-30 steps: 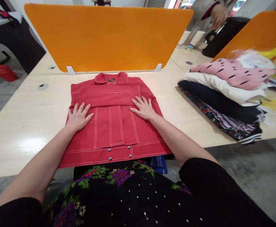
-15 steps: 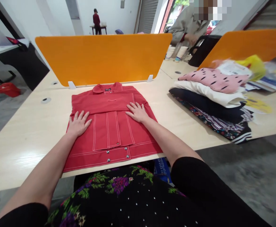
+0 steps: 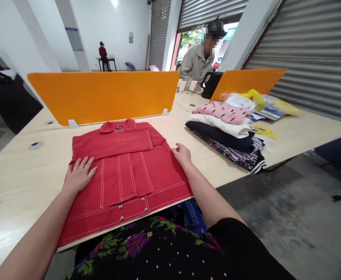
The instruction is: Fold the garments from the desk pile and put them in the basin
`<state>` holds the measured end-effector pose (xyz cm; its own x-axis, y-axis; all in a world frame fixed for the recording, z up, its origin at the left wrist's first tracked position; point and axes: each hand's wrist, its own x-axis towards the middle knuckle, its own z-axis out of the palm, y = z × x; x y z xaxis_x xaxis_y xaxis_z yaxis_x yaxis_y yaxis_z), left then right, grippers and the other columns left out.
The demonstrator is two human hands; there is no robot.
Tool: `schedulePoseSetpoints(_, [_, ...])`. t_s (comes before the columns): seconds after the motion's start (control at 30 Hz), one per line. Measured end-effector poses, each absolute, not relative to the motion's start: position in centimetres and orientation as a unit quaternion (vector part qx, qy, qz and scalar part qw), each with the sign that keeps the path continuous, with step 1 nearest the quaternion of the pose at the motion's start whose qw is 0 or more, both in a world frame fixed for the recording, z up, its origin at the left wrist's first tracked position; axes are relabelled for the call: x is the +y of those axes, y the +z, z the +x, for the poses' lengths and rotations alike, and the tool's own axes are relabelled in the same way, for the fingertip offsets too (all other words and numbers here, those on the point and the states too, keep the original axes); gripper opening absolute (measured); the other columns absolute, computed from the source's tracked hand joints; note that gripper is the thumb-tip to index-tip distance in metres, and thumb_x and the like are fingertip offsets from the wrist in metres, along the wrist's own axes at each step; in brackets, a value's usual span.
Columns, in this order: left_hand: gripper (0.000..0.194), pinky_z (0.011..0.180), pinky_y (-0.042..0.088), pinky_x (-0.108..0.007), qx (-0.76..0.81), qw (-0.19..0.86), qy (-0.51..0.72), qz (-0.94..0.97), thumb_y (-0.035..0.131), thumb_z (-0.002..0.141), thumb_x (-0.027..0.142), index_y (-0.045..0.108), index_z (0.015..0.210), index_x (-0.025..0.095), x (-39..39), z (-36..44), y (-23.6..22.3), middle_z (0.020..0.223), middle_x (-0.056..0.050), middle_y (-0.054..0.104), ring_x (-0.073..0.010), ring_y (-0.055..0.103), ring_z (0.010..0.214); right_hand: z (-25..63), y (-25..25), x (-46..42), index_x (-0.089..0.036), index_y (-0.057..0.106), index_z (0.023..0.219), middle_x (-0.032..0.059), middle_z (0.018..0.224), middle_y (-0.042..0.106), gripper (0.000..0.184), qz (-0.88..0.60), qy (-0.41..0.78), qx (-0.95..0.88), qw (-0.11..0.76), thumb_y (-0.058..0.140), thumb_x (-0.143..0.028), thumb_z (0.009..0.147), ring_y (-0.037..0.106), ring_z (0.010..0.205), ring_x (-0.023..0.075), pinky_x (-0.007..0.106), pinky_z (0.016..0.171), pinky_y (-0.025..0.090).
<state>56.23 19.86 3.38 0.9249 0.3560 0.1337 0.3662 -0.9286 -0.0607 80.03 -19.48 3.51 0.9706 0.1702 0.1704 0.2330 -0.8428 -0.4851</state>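
Note:
A red jacket (image 3: 123,171) with white stitching and metal snaps lies folded on the pale wooden table (image 3: 18,175), collar toward the orange divider. My left hand (image 3: 79,175) lies flat and open on the jacket's left side. At the jacket's right edge rests my right hand (image 3: 182,154), fingers loosely curled, holding nothing that I can see. The jacket's hem hangs slightly over the table's near edge.
An orange divider panel (image 3: 103,95) stands behind the jacket. A stack of folded clothes (image 3: 225,132), pink on top, sits to the right with papers beyond. A seated person (image 3: 198,58) is at the far desk; another stands far back. Paper cups (image 3: 186,86) stand near them.
The camera has tilted up and turned right, showing more of the room. My right hand slid from the jacket's middle to its right edge. My left hand stays flat on the left side.

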Motion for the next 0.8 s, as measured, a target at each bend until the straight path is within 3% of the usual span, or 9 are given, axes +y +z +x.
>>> schedulePoseSetpoints(0.2, [0.064,0.11,0.026,-0.061,-0.187,0.051,-0.062,-0.979,0.02,0.093,0.047,0.031,0.151,0.021,19.9,56.4,3.3,0.157,-0.008,0.031,-0.0332,0.023,0.144,78.1,4.1,-18.2,-0.024,0.064,0.116,0.0087,0.101,0.072,0.03,-0.971,-0.047,-0.111,0.205,0.049,-0.034,0.091,0.065,0.098,0.0251,0.032,0.08,0.046])
schedulePoseSetpoints(0.43, [0.062,0.112,0.025,-0.055,-0.18,0.086,-0.045,-0.979,0.027,0.093,0.043,0.032,0.15,0.02,19.3,54.4,3.2,0.157,-0.008,0.031,-0.031,0.023,0.145,76.7,4.7,-18.9,-0.022,0.063,0.11,0.0147,0.104,0.071,0.032,-0.985,0.016,-0.106,0.133,0.035,-0.027,0.095,0.066,0.096,0.0287,0.036,0.073,0.046])
schedulePoseSetpoints(0.63, [0.055,0.103,0.034,-0.057,-0.166,0.098,0.025,-0.981,0.038,0.091,0.049,0.055,0.132,0.015,17.8,56.6,7.2,0.133,-0.018,0.058,-0.0338,0.056,0.117,78.4,6.7,-19.5,-0.018,0.067,0.083,0.0124,0.09,0.071,0.018,-0.98,0.046,-0.155,0.115,0.052,-0.027,0.087,0.066,0.091,0.0243,0.03,0.074,0.045])
schedulePoseSetpoints(0.7, [0.051,0.102,0.036,-0.055,-0.153,0.078,-0.014,-0.985,0.037,0.093,0.046,0.056,0.13,0.015,15.8,59.0,8.2,0.137,-0.018,0.055,-0.0332,0.053,0.121,79.4,8.2,-17.7,-0.017,0.066,0.081,0.0115,0.085,0.07,0.016,-0.974,0.021,-0.183,0.129,0.054,-0.025,0.086,0.066,0.09,0.023,0.028,0.074,0.044])
schedulePoseSetpoints(0.8, [0.054,0.111,0.029,-0.051,-0.124,0.03,-0.077,-0.989,0.034,0.096,0.044,0.042,0.144,0.019,12.3,62.6,7.5,0.153,-0.012,0.037,-0.0295,0.033,0.14,80.4,9.8,-13.0,-0.018,0.067,0.09,0.0072,0.088,0.071,0.017,-0.948,-0.015,-0.268,0.17,0.05,-0.021,0.088,0.065,0.086,0.0188,0.025,0.073,0.043])
